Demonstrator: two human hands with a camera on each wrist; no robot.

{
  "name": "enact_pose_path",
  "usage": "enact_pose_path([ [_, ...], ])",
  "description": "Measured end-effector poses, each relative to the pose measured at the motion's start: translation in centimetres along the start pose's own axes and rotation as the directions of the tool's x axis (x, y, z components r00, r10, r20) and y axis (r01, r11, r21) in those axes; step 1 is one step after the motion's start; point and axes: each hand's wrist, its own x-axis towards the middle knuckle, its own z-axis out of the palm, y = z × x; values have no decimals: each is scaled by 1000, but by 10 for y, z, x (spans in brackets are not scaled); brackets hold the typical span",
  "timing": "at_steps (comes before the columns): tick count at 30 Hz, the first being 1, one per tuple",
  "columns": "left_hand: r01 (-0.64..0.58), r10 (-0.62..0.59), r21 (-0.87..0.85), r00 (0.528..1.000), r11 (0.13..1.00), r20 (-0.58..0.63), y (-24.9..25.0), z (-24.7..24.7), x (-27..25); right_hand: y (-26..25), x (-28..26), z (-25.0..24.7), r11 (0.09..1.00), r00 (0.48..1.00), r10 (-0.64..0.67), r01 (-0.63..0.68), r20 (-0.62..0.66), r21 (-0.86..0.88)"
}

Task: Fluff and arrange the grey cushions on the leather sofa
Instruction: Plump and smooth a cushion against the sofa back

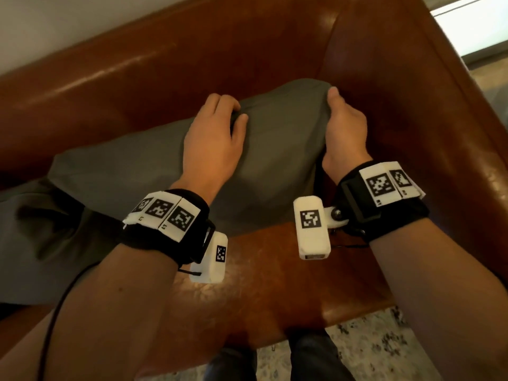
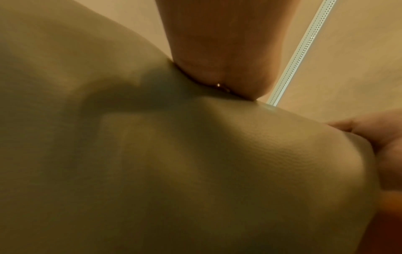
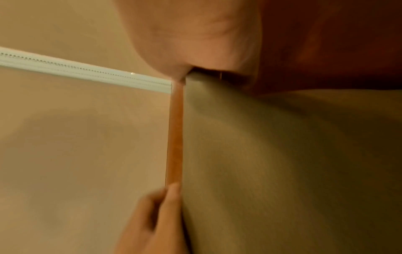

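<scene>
Brown leather sofa (image 1: 275,45), corner seat. Second grey cushion (image 1: 55,237) slumped far left. We hold the upright cushion (image 1: 280,149) by its top: left hand (image 1: 211,149) bunching fabric, right hand (image 1: 345,133) pinching the corner. Fluffing underway; next, shake, then seat it against the backrest.

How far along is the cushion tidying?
Nothing looks finished. In hand: the left hand and right hand grip one grey cushion in the sofa corner. Left: a second cushion lies flat and crumpled beside it.
</scene>
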Motion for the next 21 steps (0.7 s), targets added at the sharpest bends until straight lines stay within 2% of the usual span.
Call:
enact_pose_path([
  [1,-2,2,18,1000,1000,1,-2,-1,-3,3,0,1,993,994,-97,93,-57,-73],
  [2,0,0,29,1000,1000,-2,-4,-3,-7,5,-4,2,943,958,-270,242,-100,-227],
  [3,4,-3,37,1000,999,-8,-6,-4,-12,7,-11,4,818,870,-488,425,-77,-387],
  [4,3,-2,49,1000,999,-15,-8,-5,-16,10,-19,6,615,731,-681,609,54,-501],
  [5,0,2,77,1000,997,-19,-11,-7,-21,13,-27,12,400,602,-758,734,252,-549],
  [6,-2,4,116,1000,993,-18,-14,-8,-25,16,-35,20,225,514,-731,802,449,-553],
  [7,0,3,153,1000,988,-14,-17,-10,-30,20,-40,28,96,471,-645,831,602,-548],
  [9,19,-19,193,1000,981,-3,-24,-11,-37,29,-41,43,-30,473,-440,842,763,-539],
  [11,58,-59,215,998,975,-3,-32,-11,-40,39,-36,51,-86,489,-292,842,822,-532],
  [13,99,-101,251,995,963,-6,-41,-8,-42,47,-27,54,-160,525,-199,815,827,-556],
  [17,165,-176,312,984,936,7,-61,-5,-38,39,0,50,-248,613,-201,723,764,-645],
  [21,296,-292,346,954,890,-66,-105,-23,-42,18,27,39,-327,716,-206,591,667,-737],
])
